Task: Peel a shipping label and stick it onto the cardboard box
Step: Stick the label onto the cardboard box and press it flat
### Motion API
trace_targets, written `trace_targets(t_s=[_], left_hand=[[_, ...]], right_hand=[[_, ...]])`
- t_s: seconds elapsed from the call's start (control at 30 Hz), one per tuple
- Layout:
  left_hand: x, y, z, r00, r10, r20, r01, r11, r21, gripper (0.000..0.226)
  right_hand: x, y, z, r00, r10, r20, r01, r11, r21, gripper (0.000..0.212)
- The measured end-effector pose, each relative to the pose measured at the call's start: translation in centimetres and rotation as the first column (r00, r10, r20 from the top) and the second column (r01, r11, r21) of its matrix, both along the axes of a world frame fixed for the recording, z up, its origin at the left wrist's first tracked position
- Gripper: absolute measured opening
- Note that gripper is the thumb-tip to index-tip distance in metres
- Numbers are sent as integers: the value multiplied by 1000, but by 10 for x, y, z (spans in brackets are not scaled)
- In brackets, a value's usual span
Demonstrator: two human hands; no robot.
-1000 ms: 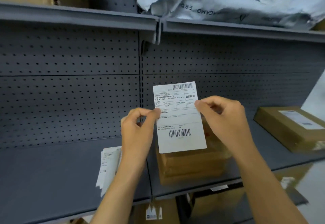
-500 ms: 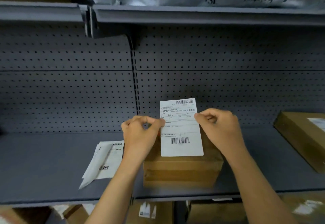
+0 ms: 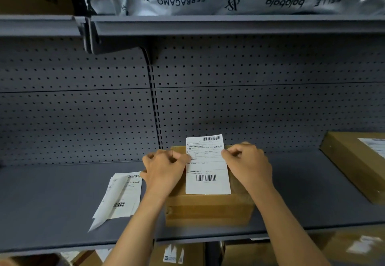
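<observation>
Loose papers (image 3: pixel 123 194) lie on the shelf (image 3: pixel 52 203), left of the box (image 3: pixel 210 209). Left hand (image 3: pixel 164 174) pinches the label's (image 3: pixel 207 165) left edge; right hand (image 3: pixel 248 165) pinches its right edge. Label sits between hands, long axis running away from the person, directly over box top; contact unclear. Nothing blocks pressing down. Second box (image 3: pixel 358 161) well apart, far right.

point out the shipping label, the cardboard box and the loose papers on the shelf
shipping label (image 3: pixel 208 179): head view, lower barcode
cardboard box (image 3: pixel 209 210): head view, front face
loose papers (image 3: pixel 123 194): head view, middle of the top sheet
</observation>
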State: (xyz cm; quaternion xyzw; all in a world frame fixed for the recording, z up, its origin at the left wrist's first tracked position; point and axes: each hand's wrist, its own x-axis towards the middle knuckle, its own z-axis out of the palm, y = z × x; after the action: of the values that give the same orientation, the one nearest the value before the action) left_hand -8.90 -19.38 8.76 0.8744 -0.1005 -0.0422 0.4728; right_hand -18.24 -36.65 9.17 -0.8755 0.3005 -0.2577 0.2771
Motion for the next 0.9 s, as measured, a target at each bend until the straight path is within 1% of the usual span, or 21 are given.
trace_targets(t_s=[0.2,0.3,0.5,0.77,0.9], left_hand=[[5,0,-8,1000,-9,-4,10,999,48,15],[7,-1,-12,1000,-11,16,9,997,76,19],[11,-4,-21,999,-39,37,30,978,204,29],[9,-6,-16,995,-62,78,35,953,302,27],[8,-7,-16,991,-68,116,27,945,327,27]], right_hand=[[5,2,-3,999,-16,-37,14,999,-36,20],[6,2,-3,999,-30,-45,28,998,-55,21],[6,5,-7,996,-60,-59,54,995,-89,24],[8,7,-10,997,-69,-45,64,991,-115,26],[9,8,-15,996,-84,-32,80,989,-126,27]])
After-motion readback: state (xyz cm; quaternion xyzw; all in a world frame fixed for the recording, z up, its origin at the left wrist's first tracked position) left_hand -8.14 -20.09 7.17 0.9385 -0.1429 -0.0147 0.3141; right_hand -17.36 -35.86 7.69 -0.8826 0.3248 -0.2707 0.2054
